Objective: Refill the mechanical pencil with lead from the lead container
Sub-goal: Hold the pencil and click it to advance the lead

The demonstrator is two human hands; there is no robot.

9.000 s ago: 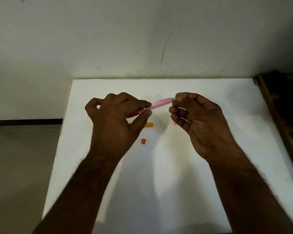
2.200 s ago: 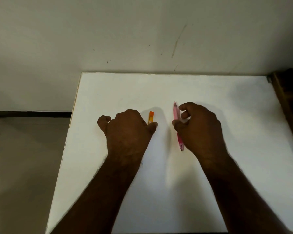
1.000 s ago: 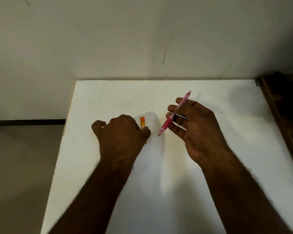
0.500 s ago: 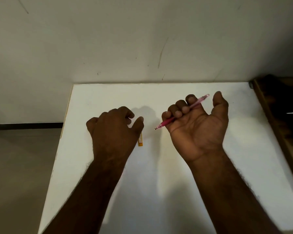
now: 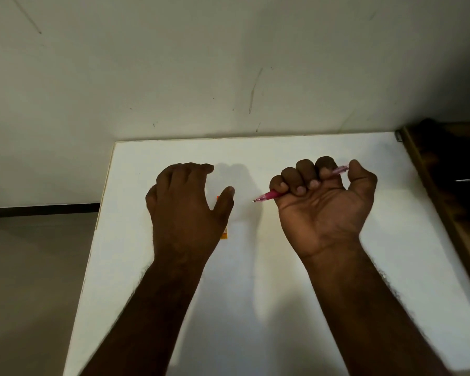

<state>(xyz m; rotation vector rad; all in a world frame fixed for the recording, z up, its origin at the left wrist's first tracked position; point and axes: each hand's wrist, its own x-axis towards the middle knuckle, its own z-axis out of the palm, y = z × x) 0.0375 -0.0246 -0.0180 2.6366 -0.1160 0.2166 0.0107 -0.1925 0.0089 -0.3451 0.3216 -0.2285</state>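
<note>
Right hand (image 5: 324,210), palm up, is fisted around the pink translucent mechanical pencil (image 5: 272,196), a slim plastic barrel with its long axis running from 2 o'clock to 8 o'clock and its metal tip pointing 8 o'clock toward the left hand (image 5: 186,210). Left hand hovers palm down with fingers loosely spread, gripping nothing, over the small orange rectangular lead container (image 5: 224,235) lying on the smooth white table (image 5: 255,308), mostly hidden under the thumb. Hands are apart.

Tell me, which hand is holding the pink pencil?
The right hand, palm up, fingers curled around the pink pencil. The left hand holds nothing.
</note>
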